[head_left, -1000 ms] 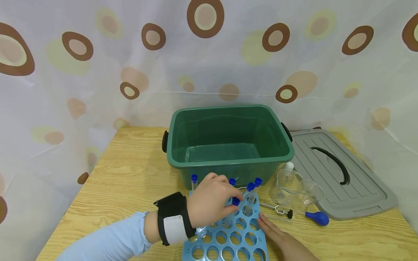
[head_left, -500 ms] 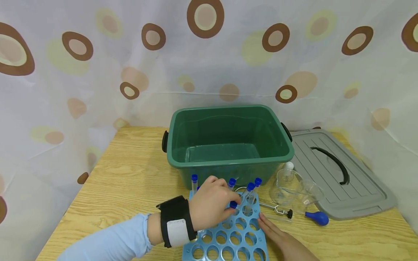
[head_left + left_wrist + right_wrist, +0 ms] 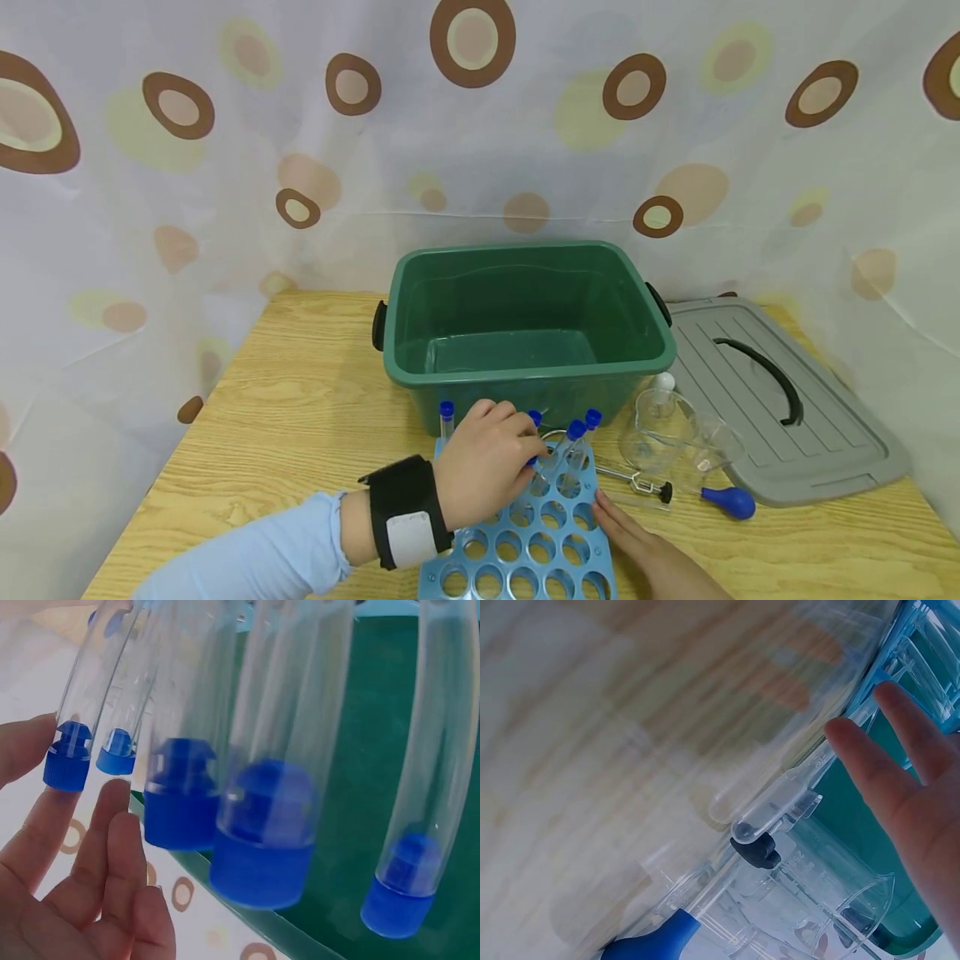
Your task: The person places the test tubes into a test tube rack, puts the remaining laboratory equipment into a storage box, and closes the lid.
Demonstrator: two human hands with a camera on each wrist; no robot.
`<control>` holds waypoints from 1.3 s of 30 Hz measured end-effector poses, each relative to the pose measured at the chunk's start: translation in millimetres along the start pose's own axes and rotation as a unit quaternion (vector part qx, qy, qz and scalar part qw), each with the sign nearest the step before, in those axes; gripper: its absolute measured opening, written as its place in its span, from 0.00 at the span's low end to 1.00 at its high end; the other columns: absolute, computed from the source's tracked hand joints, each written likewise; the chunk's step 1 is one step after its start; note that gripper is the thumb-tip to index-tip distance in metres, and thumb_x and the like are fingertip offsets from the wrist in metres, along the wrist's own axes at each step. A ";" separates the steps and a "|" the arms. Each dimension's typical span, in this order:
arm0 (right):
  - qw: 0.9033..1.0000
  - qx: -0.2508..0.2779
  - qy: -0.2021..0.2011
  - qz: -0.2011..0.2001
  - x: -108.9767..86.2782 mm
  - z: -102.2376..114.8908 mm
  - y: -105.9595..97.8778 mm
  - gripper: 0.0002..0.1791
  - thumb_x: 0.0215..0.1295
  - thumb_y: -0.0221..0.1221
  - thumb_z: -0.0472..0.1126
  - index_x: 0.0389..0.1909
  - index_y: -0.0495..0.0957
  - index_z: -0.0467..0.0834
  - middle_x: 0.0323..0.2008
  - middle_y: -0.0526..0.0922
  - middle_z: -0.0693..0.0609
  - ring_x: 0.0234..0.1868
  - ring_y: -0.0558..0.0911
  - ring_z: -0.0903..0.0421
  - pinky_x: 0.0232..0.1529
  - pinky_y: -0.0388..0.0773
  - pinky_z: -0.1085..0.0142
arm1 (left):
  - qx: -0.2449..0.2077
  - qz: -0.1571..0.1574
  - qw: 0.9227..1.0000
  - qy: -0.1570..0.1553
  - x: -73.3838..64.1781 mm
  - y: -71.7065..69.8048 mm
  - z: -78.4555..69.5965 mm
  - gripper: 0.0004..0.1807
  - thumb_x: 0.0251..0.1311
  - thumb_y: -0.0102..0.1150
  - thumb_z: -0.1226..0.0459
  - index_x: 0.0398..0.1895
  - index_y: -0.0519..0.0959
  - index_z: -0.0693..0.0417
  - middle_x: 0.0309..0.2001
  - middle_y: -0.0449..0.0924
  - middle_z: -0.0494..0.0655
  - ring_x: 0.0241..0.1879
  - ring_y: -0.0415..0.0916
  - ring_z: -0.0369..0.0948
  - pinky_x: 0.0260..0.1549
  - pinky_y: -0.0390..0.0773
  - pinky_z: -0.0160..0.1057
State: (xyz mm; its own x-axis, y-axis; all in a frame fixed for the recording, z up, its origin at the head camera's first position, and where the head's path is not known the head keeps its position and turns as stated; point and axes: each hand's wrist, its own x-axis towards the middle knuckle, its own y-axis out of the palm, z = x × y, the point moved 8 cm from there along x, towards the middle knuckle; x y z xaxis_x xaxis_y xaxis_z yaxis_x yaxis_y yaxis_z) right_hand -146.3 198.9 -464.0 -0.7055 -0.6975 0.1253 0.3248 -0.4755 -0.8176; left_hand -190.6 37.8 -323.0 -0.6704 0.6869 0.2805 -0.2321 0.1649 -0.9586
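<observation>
My left hand [image 3: 486, 462] pinches the blue cap [image 3: 67, 759] of a clear test tube between thumb and index finger. The tube stands among others in a light blue test tube rack [image 3: 542, 547]. Several more capped tubes rise around it, including one at the rack's far left corner [image 3: 447, 417] and a leaning one [image 3: 574, 431] on the right. In the left wrist view, two large caps [image 3: 262, 862] appear closest. My right hand [image 3: 647, 550] lies along the rack's right side with fingers extended, fingertips at its edge.
An open green bin [image 3: 528, 377] stands behind the rack, its grey lid [image 3: 825, 450] lying to the right. Beside the rack lie a metal clamp [image 3: 637, 482], clear beakers [image 3: 651, 437] and a blue rubber bulb [image 3: 731, 502]. A white-topped item [image 3: 664, 382] stands by the bin.
My left hand has shifted slightly, and the pinched cap has moved a little left, now mostly covered by the fingers. My right hand and the rack have stayed put.
</observation>
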 end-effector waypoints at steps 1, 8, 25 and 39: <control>1.000 -0.001 0.001 0.000 0.0 -0.1 0.1 0.53 0.54 0.57 0.68 0.74 0.46 0.48 0.74 0.39 0.66 0.68 0.59 0.64 0.48 0.77 0.66 | 0.003 -0.004 1.000 -0.001 0.0 -0.1 0.3 0.05 0.55 0.64 0.55 0.35 0.85 0.38 0.38 0.81 0.34 0.40 0.73 0.35 0.41 0.69 0.33; 1.000 -0.003 -0.001 0.000 0.2 0.5 0.1 0.52 0.55 0.56 0.68 0.74 0.46 0.48 0.74 0.39 0.66 0.68 0.59 0.64 0.48 0.77 0.66 | 0.024 -0.009 1.000 -0.007 0.8 2.6 4.0 0.06 0.54 0.64 0.57 0.36 0.85 0.39 0.35 0.80 0.35 0.38 0.72 0.36 0.41 0.68 0.34; 0.999 0.015 0.006 0.043 2.0 -9.2 8.2 0.51 0.58 0.60 0.57 0.74 0.39 0.52 0.71 0.27 0.74 0.65 0.68 0.51 0.36 0.79 0.66 | -0.217 0.081 0.952 -0.201 -89.7 42.5 79.8 0.39 0.41 0.72 0.48 0.56 0.74 0.60 0.55 0.77 0.53 0.54 0.73 0.51 0.53 0.72 0.53; 0.998 0.028 0.005 0.048 2.6 -4.3 5.0 0.49 0.60 0.59 0.57 0.74 0.40 0.52 0.71 0.29 0.73 0.68 0.61 0.59 0.37 0.79 0.67 | -0.230 0.130 0.947 -0.182 -113.6 87.4 64.6 0.38 0.44 0.68 0.47 0.59 0.74 0.55 0.67 0.64 0.51 0.60 0.67 0.52 0.52 0.70 0.57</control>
State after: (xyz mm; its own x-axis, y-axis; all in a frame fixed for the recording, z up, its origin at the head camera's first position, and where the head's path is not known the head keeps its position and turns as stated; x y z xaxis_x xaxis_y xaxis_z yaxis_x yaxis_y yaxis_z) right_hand -149.2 197.0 -470.2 -0.6761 -0.7356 0.0421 0.4259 -0.4368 -0.7923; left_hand -180.2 -71.6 -435.5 -0.8810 0.4704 -0.0500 0.2495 0.3721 -0.8940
